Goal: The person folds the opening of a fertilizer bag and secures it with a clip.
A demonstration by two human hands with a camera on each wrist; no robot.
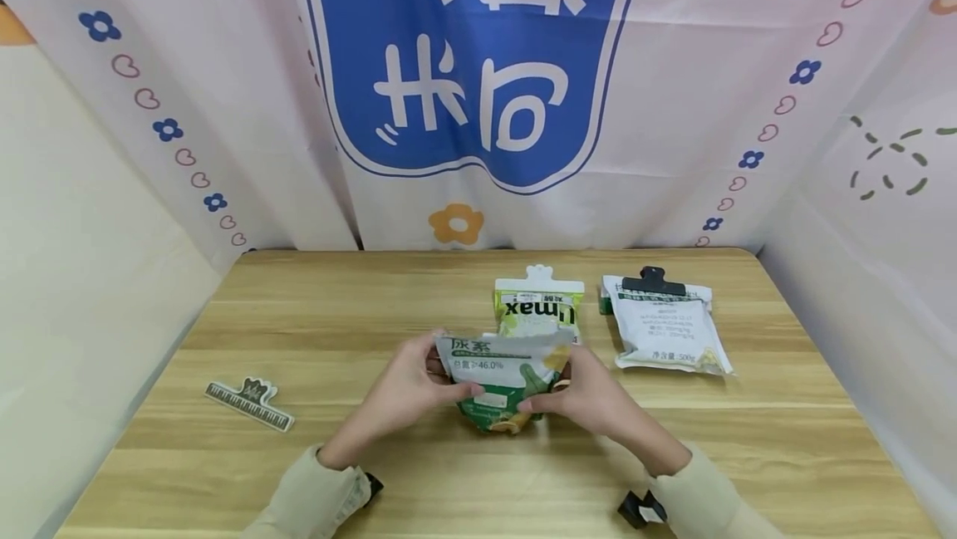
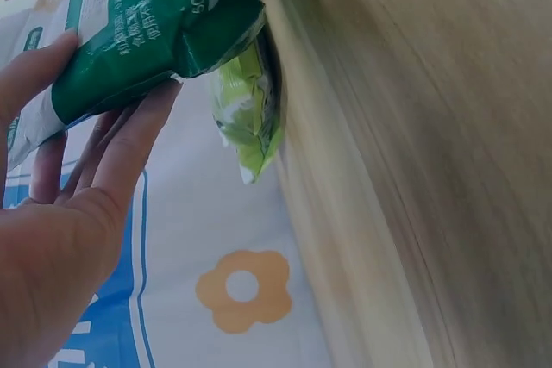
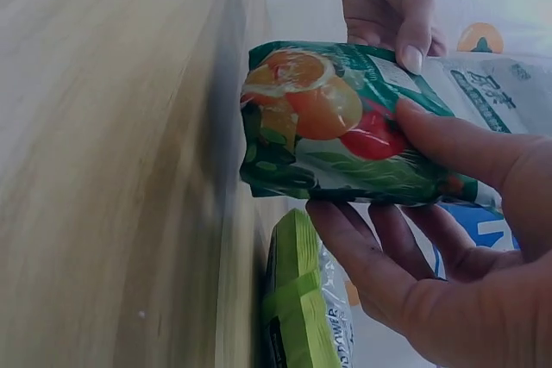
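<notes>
Both hands hold a green and white fertilizer bag (image 1: 489, 373) by its two sides, over the middle of the table. My left hand (image 1: 411, 385) grips its left side, thumb on the front and fingers behind. On the other side my right hand (image 1: 594, 389) grips it the same way. Fruit pictures and green print cover the bag's lower part in the right wrist view; its upper part is white. Right behind it lies a lime-green bag (image 1: 534, 313) with a white clip (image 1: 540, 280) across its top, partly hidden by the held bag.
A white bag (image 1: 665, 335) with a black clip (image 1: 654, 281) lies at the back right of the wooden table (image 1: 359, 298). A clip with a piano-key pattern (image 1: 250, 403) lies at the left. Behind the table hangs a printed cloth (image 1: 463, 149).
</notes>
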